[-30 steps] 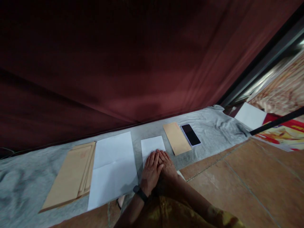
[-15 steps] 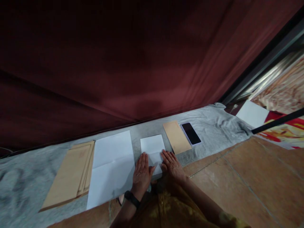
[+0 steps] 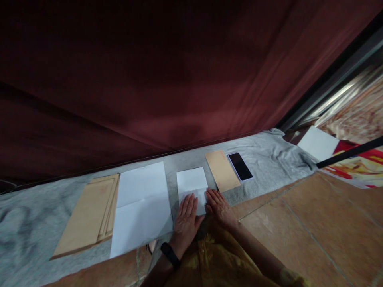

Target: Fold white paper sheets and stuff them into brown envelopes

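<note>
A folded white sheet of paper [image 3: 192, 178] lies in front of me, its near part turned up over the rest. My left hand [image 3: 186, 217] presses flat on the folded part, fingers stretched out. At the sheet's right edge rests my right hand [image 3: 220, 207], fingers extended and lying flat. To the left are larger white sheets [image 3: 142, 207] with a crease across the middle. Farther left is a stack of brown envelopes [image 3: 85, 215]. A single brown envelope [image 3: 223, 171] lies just beyond my right hand, beside a phone [image 3: 240, 166] with a dark screen.
Everything lies on a grey cloth [image 3: 269, 155] along a narrow ledge. Dark red fabric [image 3: 179, 99] hangs behind it. Brown floor tiles [image 3: 293, 223] run below on the right. A black bar [image 3: 350, 151] and a red printed box [image 3: 359, 163] are at the far right.
My left hand has slid right, from the sheet's left edge onto the folded part. My right hand has stayed nearly in place at the right edge.
</note>
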Tool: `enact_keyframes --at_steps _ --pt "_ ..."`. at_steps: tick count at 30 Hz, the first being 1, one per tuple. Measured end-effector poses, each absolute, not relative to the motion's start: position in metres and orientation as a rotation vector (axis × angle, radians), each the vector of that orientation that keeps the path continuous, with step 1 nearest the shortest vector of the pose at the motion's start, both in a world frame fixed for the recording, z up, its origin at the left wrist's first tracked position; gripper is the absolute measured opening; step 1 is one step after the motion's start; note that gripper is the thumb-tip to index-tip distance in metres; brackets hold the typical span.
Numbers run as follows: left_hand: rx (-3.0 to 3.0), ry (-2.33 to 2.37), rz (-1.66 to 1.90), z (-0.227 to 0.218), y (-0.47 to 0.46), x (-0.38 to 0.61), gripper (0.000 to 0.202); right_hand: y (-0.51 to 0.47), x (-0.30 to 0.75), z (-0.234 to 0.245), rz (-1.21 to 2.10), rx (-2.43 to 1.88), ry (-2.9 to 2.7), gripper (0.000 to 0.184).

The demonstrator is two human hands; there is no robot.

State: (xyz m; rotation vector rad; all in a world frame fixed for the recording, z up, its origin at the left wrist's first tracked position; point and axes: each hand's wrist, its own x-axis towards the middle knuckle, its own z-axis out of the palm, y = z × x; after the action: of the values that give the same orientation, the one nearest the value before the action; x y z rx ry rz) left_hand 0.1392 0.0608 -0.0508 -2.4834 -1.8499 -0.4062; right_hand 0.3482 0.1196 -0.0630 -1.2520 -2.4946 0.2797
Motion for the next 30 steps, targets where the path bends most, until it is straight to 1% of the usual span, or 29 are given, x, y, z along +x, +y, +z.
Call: enact_keyframes --at_steps 6,11,18,23,30 --pt "-2.554 -1.773 -0.315 -0.052 0.048 0.140 0.070 0.117 0.351 -0.064 0.273 -1.221 -2.510 0.053" --pt "-2.529 -1.771 -0.323 -0.053 0.040 0.124 0.071 0.112 0.357 -0.060 0.296 -1.178 -2.486 0.054" --pt "-2.466 -1.768 -0.302 -0.051 0.039 0.131 0.064 0.125 0.324 -0.042 0.428 -0.998 -2.474 0.049" --pt "-2.478 -1.798 -0.265 -0.051 0.042 0.133 0.058 0.146 0.295 -0.050 0.394 -1.001 -2.548 0.042" --pt "-2.477 -1.817 -0.278 -0.051 0.043 0.134 0.060 0.169 0.285 -0.057 0.346 -1.011 -2.592 0.046"
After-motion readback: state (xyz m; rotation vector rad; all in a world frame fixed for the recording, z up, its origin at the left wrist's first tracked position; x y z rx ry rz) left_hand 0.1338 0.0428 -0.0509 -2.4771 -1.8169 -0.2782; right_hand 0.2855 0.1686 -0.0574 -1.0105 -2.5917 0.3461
